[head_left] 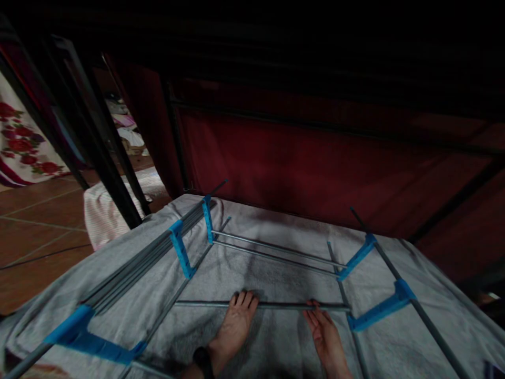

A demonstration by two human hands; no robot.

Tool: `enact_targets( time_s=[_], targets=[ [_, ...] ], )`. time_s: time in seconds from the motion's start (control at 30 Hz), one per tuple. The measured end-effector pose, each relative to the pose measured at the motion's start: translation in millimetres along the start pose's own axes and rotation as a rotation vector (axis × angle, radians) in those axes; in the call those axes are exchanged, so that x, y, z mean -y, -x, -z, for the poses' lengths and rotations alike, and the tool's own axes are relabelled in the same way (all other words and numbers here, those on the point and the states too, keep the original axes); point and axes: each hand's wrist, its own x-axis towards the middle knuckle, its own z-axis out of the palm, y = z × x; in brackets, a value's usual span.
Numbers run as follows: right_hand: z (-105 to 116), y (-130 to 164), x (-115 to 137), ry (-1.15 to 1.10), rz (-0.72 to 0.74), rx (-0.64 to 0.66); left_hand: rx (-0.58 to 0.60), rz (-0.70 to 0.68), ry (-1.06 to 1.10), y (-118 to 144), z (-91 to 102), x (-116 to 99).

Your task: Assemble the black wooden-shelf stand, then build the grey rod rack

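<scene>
A grey metal rod (282,306) lies crosswise in front of me, between the two sides of a frame made of rods and blue plastic connectors. My left hand (239,318), a black band at its wrist, is closed over the rod from above. With its palm turned up, my right hand (322,330) pinches the rod further right. The rod's right end reaches a blue connector (374,313); whether it sits in it I cannot tell. Its left end lies by the long left side rod (168,307). Two thinner crossbars (272,252) join the connectors farther back.
Several loose rods (145,258) lie bundled along the left, beside more blue connectors (181,250). Everything rests on a grey blanket (288,342). Dark red cloth panels (295,163) stand behind, dark posts (98,131) at left. Tiled floor (43,221) shows beyond.
</scene>
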Motion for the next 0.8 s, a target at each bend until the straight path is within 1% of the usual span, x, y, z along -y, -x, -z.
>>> enact_targets(
  time_s=[0.1, 0.2, 0.33, 0.47, 0.63, 0.8],
  targets=[
    [2.2, -0.6, -2.1, 0.027, 0.001, 0.026, 0.048, 0.03, 0.057, -7.5, 2.1, 3.5],
    [2.5, -1.4, -2.0, 0.059, 0.005, 0.016, 0.109, 0.062, 0.133, -17.9, 10.9, 6.5],
    [-4.5, 2.5, 3.1, 0.041, -0.006, 0.018, 0.164, 0.053, 0.156, -29.3, 21.2, 7.5],
    [-16.2, 9.9, 9.9, 0.012, -0.003, 0.044, 0.17, 0.034, 0.124, -32.1, 20.2, 9.1],
    [-26.7, 15.4, 13.0, 0.02, 0.056, 0.017, 0.127, 0.011, 0.122, -32.0, 17.9, 12.6],
    [-31.3, 17.8, 12.7, 0.01, 0.065, -0.014, 0.172, -0.02, 0.146, -38.4, 24.9, 12.9]
  ],
)
